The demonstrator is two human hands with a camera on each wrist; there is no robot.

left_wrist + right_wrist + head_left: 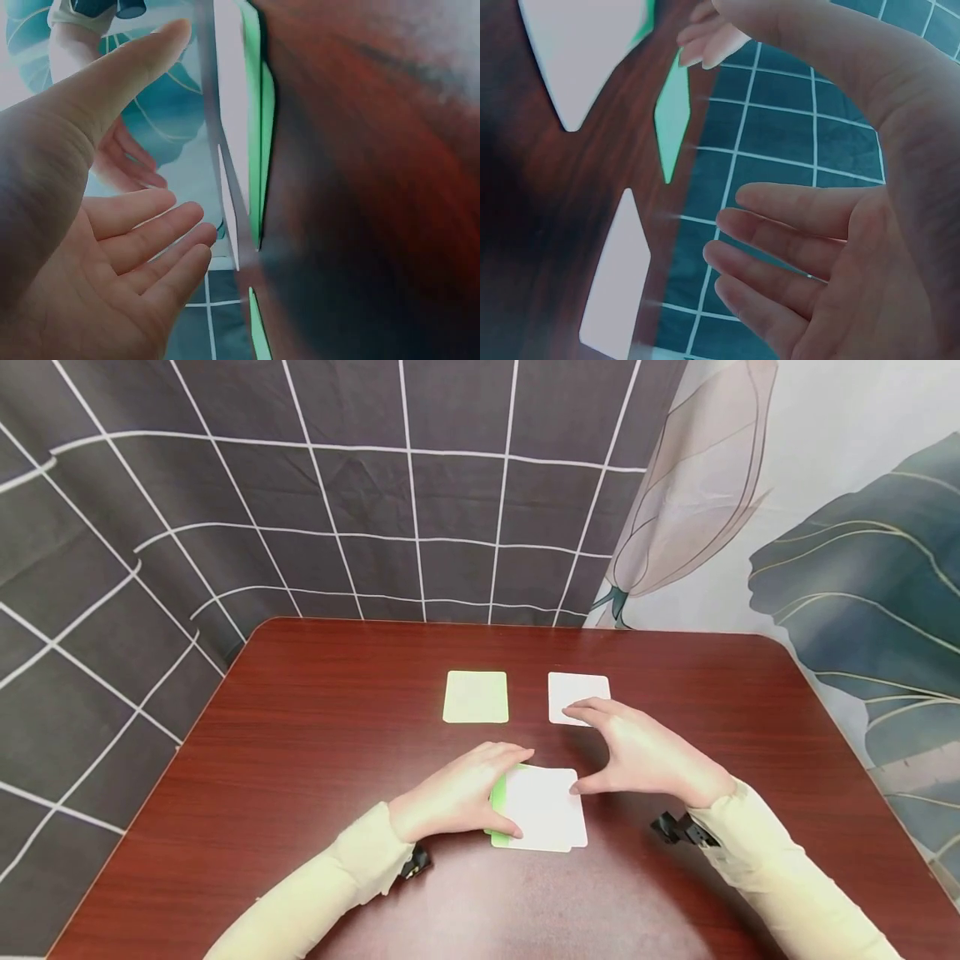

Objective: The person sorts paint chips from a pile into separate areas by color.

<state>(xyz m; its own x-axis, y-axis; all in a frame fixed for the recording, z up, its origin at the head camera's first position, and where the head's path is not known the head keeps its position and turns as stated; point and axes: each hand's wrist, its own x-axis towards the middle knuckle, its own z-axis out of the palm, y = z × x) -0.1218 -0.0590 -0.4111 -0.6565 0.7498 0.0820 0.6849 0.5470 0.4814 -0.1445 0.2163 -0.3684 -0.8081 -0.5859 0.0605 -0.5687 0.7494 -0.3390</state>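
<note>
A small pile of square cards lies near the middle of the table, a white card [543, 810] on top and green cards [498, 814] showing along its left side. My left hand [468, 789] is at the pile's left side, thumb and fingers spread apart, holding nothing. On the right, my right hand [641, 747] hovers with its thumb near the pile's right edge and its fingers over a separate white card [562, 689]. Farther back on the left lies a pale green card [476, 697]. The left wrist view shows the pile's green edges [259, 135] beside the open palm.
The reddish-brown wooden table [315, 718] reaches back to a dark curtain with a white grid [375, 493]. A light floral curtain [825, 552] hangs at the right. A small black device [686, 829] sits at each wrist.
</note>
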